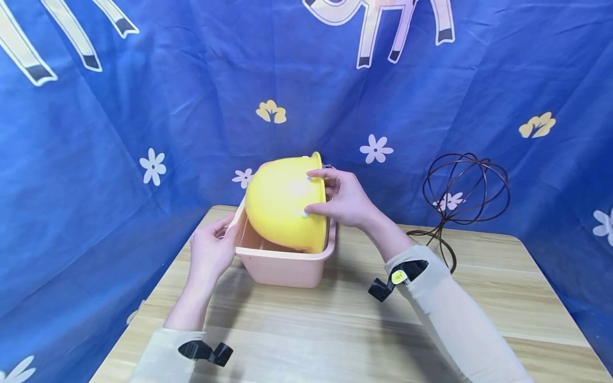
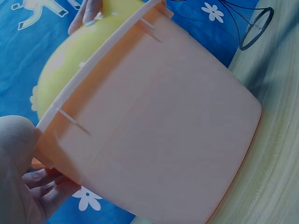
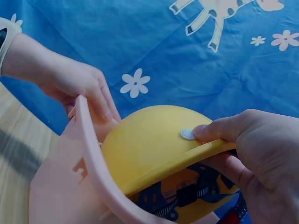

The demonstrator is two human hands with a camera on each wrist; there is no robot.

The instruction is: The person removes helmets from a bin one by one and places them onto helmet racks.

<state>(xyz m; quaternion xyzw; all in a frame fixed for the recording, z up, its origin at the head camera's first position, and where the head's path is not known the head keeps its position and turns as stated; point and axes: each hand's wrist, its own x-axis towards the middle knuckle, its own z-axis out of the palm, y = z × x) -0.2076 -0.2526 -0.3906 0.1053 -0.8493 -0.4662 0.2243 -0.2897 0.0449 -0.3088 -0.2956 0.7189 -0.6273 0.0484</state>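
Observation:
A yellow hard hat lies tilted on its side, partly inside a pink plastic bin. My right hand grips its brim, thumb on the outer shell by a white button and fingers under the edge, as the right wrist view shows. Inside the hat a dark strap harness is visible. With my left hand I hold the bin's left rim, the thumb over the edge and the fingers against the outside. In the left wrist view the bin's side wall fills most of the picture.
On the wooden table, a brown wire stand with a round cage top stands at the back right. A blue curtain with flowers and animal prints hangs right behind the table. Dark wrist mounts sit on both sleeves.

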